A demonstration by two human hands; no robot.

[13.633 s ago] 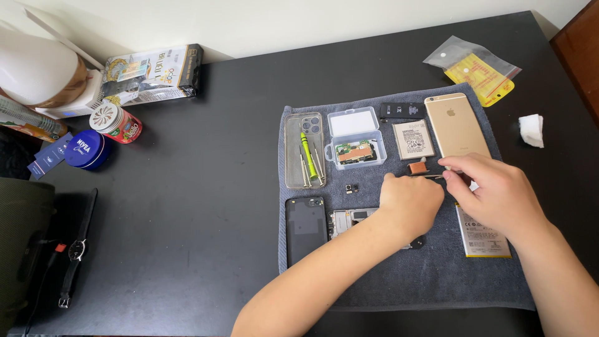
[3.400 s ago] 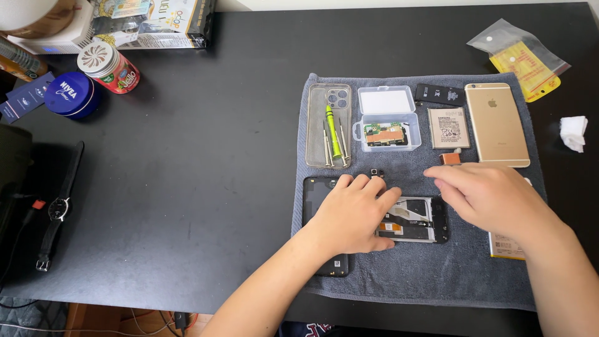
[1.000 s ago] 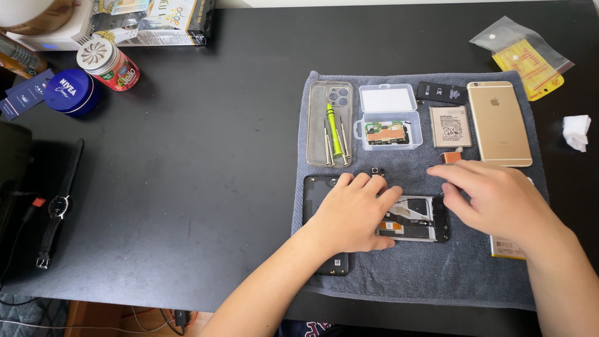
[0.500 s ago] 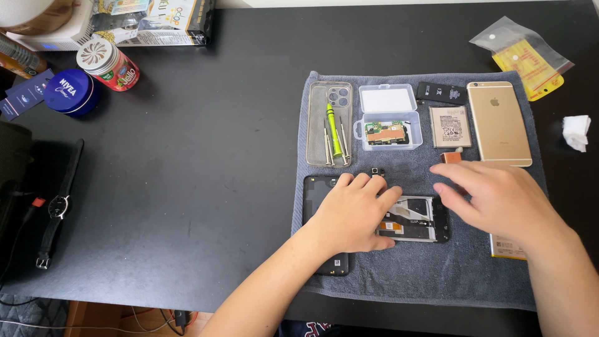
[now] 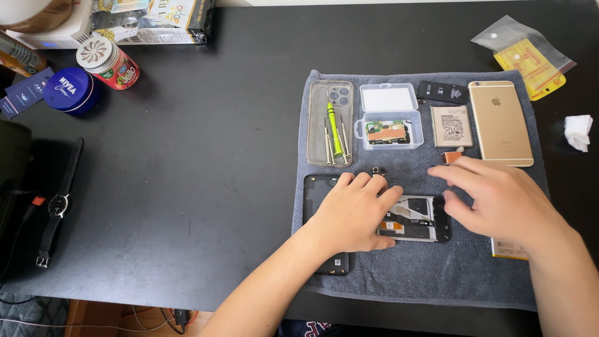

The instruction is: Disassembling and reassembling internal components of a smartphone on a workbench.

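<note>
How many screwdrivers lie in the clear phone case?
4: one green-handled screwdriver in the middle of the clear phone case, two slim metal ones left of it, one right.

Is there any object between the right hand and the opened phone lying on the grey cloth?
Nothing visible stands between them. The right hand hovers just right of the opened phone, its fingers reaching over the phone's right end. The left hand rests on the phone's left part, on the far side. The grey cloth between them is bare.
</note>
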